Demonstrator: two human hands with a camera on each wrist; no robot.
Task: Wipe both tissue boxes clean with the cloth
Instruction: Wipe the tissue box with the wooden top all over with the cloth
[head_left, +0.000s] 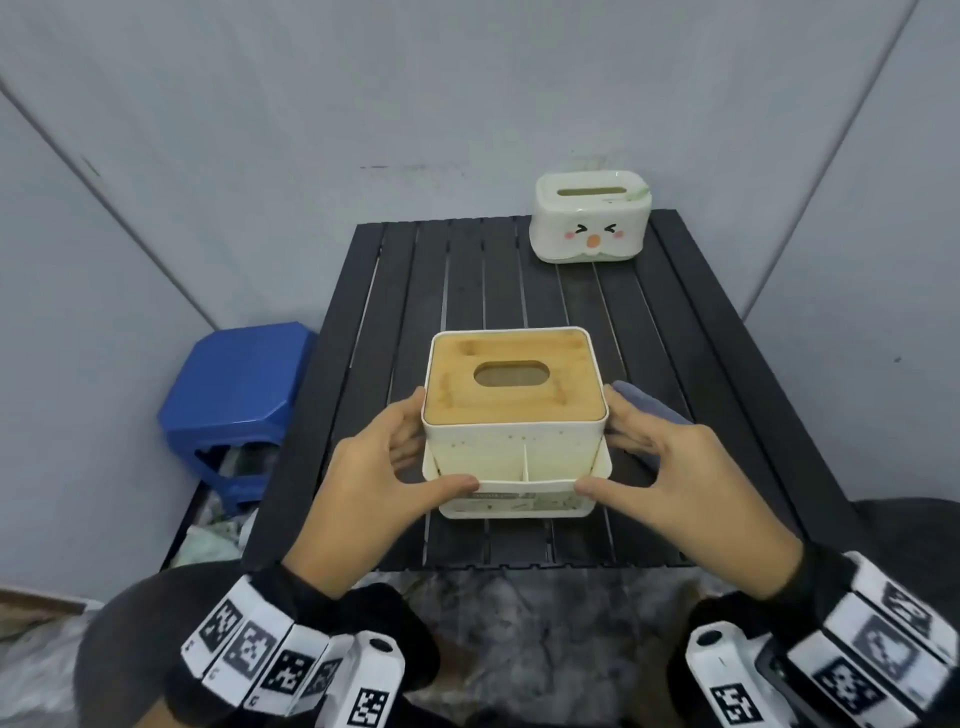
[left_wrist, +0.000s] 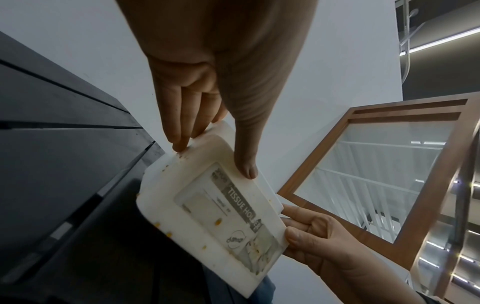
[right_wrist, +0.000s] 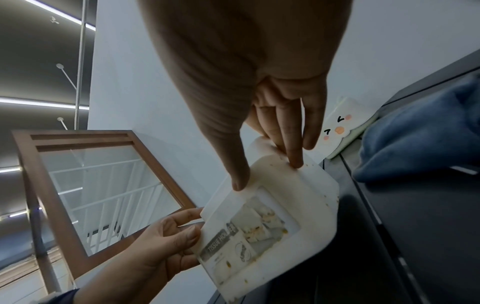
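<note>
While the blue cloth (head_left: 647, 410) lies idle, both hands, left hand (head_left: 371, 480) and right hand (head_left: 675, 480), grip the cream wooden-lidded tissue box (head_left: 514, 421) by thumb and fingers, seemingly steadying it on the black slatted surface (head_left: 675, 322).

Right hand (right_wrist: 259, 102) and left hand (right_wrist: 161, 242) grip a speckled cream tissue holder (right_wrist: 306, 205); blue cloth (right_wrist: 420, 139) lies beside it.

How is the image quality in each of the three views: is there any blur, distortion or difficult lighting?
Head view: even light, straight wall edges bend outward, the wood-lid tissue box is fairly sharp, wrist markers slightly blurred. Left wrist view: the left hand is dark against the pale wall, strong wide-angle stretch, the label reads clearly. Right wrist view: the right hand is shadowed, the blue cloth is soft, ceiling lights glare.
</note>
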